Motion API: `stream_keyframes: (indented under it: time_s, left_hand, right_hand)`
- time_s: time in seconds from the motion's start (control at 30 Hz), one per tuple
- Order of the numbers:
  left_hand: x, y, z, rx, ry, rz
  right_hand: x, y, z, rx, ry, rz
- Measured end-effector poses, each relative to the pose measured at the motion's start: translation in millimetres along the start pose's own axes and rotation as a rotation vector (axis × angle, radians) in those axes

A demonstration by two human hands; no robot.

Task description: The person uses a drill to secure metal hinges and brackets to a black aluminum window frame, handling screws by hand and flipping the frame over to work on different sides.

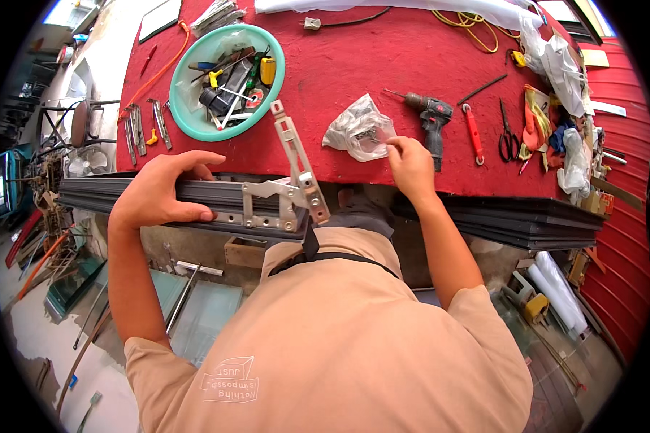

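My left hand [162, 189] is wrapped round the end of a dark window frame profile [217, 193], thumb on its near face. Fixed along that profile is a silver metal friction hinge [271, 209], whose slotted arm [290, 137] sticks up and away over the table edge. My right hand [412, 164] has its fingers pinched together at the right rim of a crumpled clear plastic bag [360, 130]. Small metal pieces, probably screws, show dimly inside the bag. Just right of this hand lies a cordless drill [432, 119] with a bit in its chuck.
A turquoise basin [177, 90] of hand tools stands on the red-covered table [318, 68]. Loose metal hinges [160, 123] lie left of it. Further right are a red-handled tool [473, 133], black scissors [509, 137] and gloves [536, 119]. More dark profiles [513, 220] lie along the right front edge.
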State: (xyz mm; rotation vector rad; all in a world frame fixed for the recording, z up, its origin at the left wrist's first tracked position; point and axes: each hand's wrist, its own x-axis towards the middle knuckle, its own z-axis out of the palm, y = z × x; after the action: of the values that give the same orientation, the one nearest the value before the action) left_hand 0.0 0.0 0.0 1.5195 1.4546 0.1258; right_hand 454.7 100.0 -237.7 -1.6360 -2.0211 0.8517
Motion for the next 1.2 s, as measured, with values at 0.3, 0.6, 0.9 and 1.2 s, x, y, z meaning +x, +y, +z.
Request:
stream_keyframes:
  time_s: [0.3,0.6,0.9,1.2]
  left_hand:
    - [5,-4,4,-0.133,-0.005,-0.078]
    - [5,-3,4,-0.109,-0.02,-0.014]
    - [-5,-2,3,-0.311,0.176,0.07]
    - [-15,124,99,-0.537,0.509,0.408]
  right_hand:
    - [34,33,46,-0.39,-0.134,-0.003]
    - [29,38,48,-0.41,-0.169,-0.096]
    - [25,25,20,0.017,0.082,-0.019]
    - [-45,-192,-143,0.371,0.065,-0.698]
